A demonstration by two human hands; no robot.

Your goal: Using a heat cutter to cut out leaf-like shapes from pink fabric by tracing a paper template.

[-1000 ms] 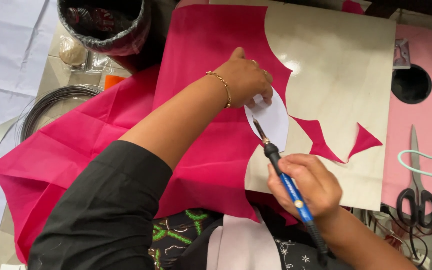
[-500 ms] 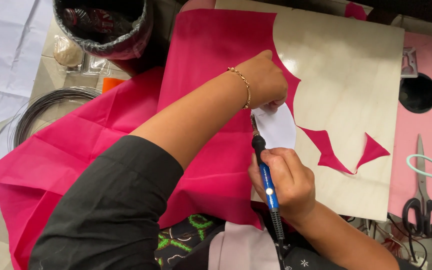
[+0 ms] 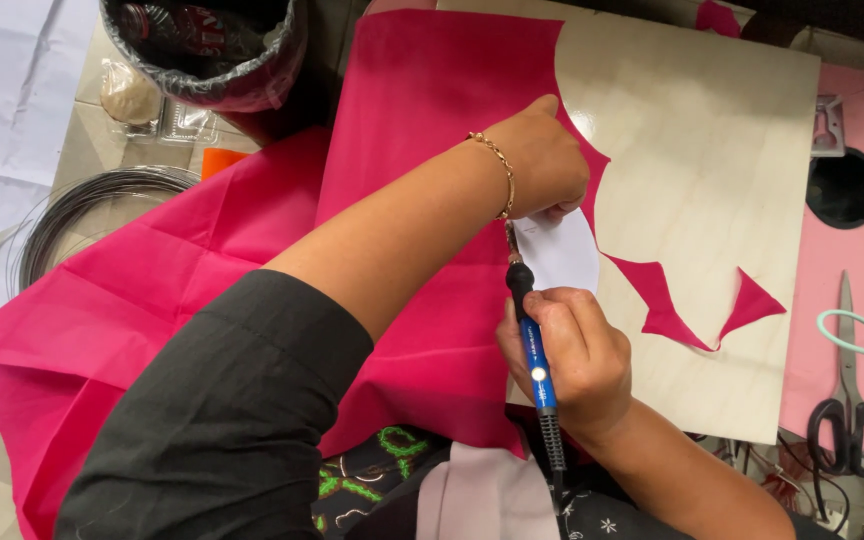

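Right hand: the right hand [image 3: 574,355] is gripping a blue pen-shaped heat-cutting tool [image 3: 532,350] in a closed fist, its dark tip pointing up toward the white template.
Left hand: the left hand [image 3: 542,160] is pressing down with curled fingers on the top of a white oval paper template [image 3: 560,255], a gold bracelet [image 3: 495,170] sitting at the wrist.
Fabric: the magenta fabric [image 3: 422,130] is lying over the left part of a pale wooden board [image 3: 712,150], with the template resting on its cut edge.
Offcuts: two pointed magenta scraps [image 3: 697,305] are lying on the bare board, right of the template.
Change: against the earlier frames, the right hand is sitting further left and the tool's tip is now meeting the template's left edge rather than crossing its middle; the left hand is staying on the template's top.
Surroundings: black-handled scissors [image 3: 845,400] are lying on a pink mat [image 3: 852,270] at right; a bin lined with a black bag [image 3: 207,60] is standing at top left; a coil of grey wire [image 3: 82,210] is lying beside the fabric.
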